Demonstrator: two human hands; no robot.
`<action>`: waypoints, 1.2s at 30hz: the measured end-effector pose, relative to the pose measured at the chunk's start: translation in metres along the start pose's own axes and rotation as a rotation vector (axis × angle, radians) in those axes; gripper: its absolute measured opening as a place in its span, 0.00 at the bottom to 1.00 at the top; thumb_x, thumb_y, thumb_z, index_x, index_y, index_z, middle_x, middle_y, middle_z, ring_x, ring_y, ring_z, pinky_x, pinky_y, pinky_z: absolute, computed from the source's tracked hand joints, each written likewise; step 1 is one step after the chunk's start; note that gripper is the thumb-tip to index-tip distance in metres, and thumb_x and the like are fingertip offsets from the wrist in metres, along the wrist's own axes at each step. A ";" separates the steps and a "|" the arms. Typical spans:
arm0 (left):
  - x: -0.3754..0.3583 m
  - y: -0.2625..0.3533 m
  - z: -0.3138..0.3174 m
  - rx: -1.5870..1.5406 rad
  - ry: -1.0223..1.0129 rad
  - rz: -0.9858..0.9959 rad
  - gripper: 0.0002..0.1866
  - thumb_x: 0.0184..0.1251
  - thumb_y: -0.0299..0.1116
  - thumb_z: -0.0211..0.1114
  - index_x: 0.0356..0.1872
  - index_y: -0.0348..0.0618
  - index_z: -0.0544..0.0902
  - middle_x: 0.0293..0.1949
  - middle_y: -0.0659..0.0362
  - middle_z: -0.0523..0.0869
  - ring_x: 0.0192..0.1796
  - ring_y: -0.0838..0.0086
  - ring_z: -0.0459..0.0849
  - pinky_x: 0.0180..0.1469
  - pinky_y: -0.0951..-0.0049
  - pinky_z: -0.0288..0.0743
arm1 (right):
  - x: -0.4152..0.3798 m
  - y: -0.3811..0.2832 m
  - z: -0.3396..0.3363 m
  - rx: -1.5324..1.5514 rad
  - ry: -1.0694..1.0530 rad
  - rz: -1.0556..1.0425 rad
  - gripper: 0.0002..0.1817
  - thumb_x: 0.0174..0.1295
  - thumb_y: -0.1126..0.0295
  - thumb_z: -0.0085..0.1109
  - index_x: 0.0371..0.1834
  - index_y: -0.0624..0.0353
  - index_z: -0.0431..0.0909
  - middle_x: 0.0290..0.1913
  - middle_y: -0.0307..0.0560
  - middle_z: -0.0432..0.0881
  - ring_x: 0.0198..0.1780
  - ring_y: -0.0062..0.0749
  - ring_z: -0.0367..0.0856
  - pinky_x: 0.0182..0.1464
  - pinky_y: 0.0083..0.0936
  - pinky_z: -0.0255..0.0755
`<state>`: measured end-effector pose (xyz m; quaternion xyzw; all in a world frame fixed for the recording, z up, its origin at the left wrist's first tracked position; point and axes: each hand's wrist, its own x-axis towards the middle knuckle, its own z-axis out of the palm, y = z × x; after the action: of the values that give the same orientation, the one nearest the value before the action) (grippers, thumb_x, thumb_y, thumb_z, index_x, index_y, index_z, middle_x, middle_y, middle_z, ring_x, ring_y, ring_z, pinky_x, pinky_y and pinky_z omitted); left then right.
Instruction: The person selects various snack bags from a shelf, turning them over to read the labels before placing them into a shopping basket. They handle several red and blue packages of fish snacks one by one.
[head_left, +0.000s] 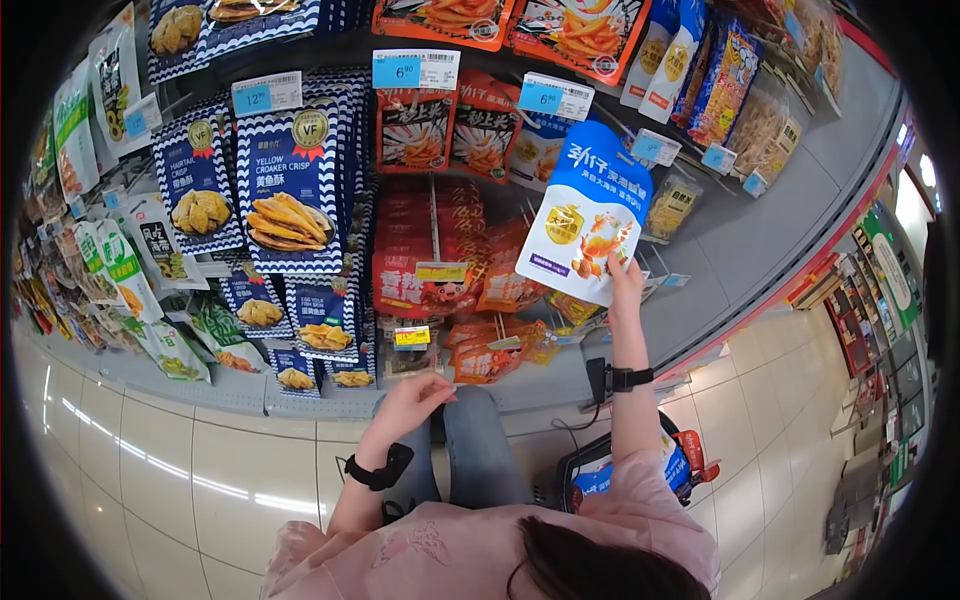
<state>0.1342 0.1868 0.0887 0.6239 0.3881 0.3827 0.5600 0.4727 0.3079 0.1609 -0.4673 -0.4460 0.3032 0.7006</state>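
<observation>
My right hand (pixel 625 283) grips a blue-and-white snack bag (pixel 590 215) by its lower right edge. The bag is raised in front of the rack, its printed front showing a yellow badge and pictured food. Lower and to the left, my left hand (pixel 418 398) hovers over my knees with its fingers curled together; no object shows in it. Closest to that hand are a yellow price tag (pixel 412 337) and orange snack bags (pixel 485 350) on the lowest hooks.
Navy bags of yellow croaker crisps (pixel 290 200) and red bags (pixel 415 240) hang on the rack. Price tags (pixel 417 70) jut out in front. Behind my right arm, a black basket (pixel 565 480) with blue bags stands on the tiled floor (pixel 200 470).
</observation>
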 end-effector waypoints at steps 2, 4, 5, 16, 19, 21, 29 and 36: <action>-0.001 -0.001 -0.001 0.010 -0.027 -0.052 0.07 0.60 0.28 0.55 0.34 0.33 0.74 0.31 0.58 0.81 0.37 0.78 0.79 0.40 0.81 0.71 | 0.018 0.004 0.003 -0.009 -0.029 0.017 0.14 0.58 0.69 0.51 0.44 0.65 0.70 0.41 0.42 0.76 0.39 0.21 0.74 0.42 0.19 0.65; -0.001 0.002 -0.001 0.043 -0.028 -0.052 0.07 0.60 0.28 0.55 0.34 0.33 0.74 0.31 0.58 0.81 0.37 0.78 0.79 0.40 0.81 0.71 | 0.043 0.017 0.004 -0.018 -0.067 0.032 0.15 0.57 0.69 0.51 0.45 0.65 0.70 0.42 0.42 0.76 0.39 0.21 0.73 0.42 0.19 0.65; -0.001 0.003 -0.002 0.074 -0.031 -0.054 0.07 0.60 0.28 0.55 0.35 0.33 0.74 0.31 0.58 0.81 0.37 0.78 0.79 0.40 0.81 0.71 | 0.059 0.027 0.002 -0.054 -0.079 0.055 0.15 0.57 0.68 0.52 0.45 0.65 0.70 0.42 0.42 0.76 0.39 0.21 0.73 0.42 0.19 0.65; 0.007 -0.014 -0.011 0.107 0.006 -0.082 0.08 0.60 0.29 0.55 0.36 0.33 0.75 0.31 0.58 0.81 0.37 0.78 0.80 0.39 0.81 0.71 | 0.171 0.056 0.039 -0.476 0.029 -0.144 0.16 0.53 0.61 0.55 0.28 0.66 0.77 0.27 0.48 0.80 0.29 0.28 0.76 0.34 0.26 0.66; 0.009 -0.010 -0.013 0.130 0.030 -0.113 0.08 0.60 0.28 0.55 0.36 0.33 0.75 0.31 0.57 0.81 0.36 0.78 0.80 0.38 0.81 0.71 | 0.192 0.074 0.030 -0.934 0.034 -0.047 0.19 0.46 0.54 0.56 0.26 0.63 0.79 0.26 0.59 0.77 0.33 0.50 0.77 0.36 0.35 0.68; 0.010 -0.008 -0.014 0.127 0.053 -0.075 0.08 0.60 0.28 0.55 0.35 0.33 0.75 0.30 0.57 0.81 0.36 0.77 0.80 0.38 0.81 0.71 | 0.196 0.093 0.014 -0.921 0.110 -0.048 0.18 0.46 0.55 0.55 0.25 0.62 0.79 0.26 0.59 0.78 0.33 0.49 0.77 0.36 0.35 0.68; 0.010 -0.014 -0.010 0.149 0.057 -0.042 0.08 0.59 0.29 0.55 0.36 0.35 0.76 0.30 0.56 0.82 0.35 0.74 0.81 0.38 0.79 0.72 | 0.115 0.087 -0.098 -0.078 0.067 0.089 0.09 0.55 0.76 0.47 0.38 0.65 0.73 0.33 0.47 0.78 0.34 0.29 0.78 0.36 0.21 0.73; 0.008 -0.017 -0.010 0.112 0.046 -0.025 0.09 0.58 0.28 0.56 0.37 0.34 0.75 0.32 0.53 0.82 0.36 0.72 0.81 0.39 0.78 0.72 | -0.054 0.057 -0.232 -0.380 0.402 -0.280 0.07 0.54 0.80 0.47 0.35 0.67 0.73 0.36 0.47 0.76 0.36 0.27 0.76 0.43 0.19 0.71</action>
<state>0.1276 0.1990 0.0726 0.6405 0.4293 0.3676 0.5200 0.6603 0.1954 0.0512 -0.5745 -0.4074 0.0165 0.7097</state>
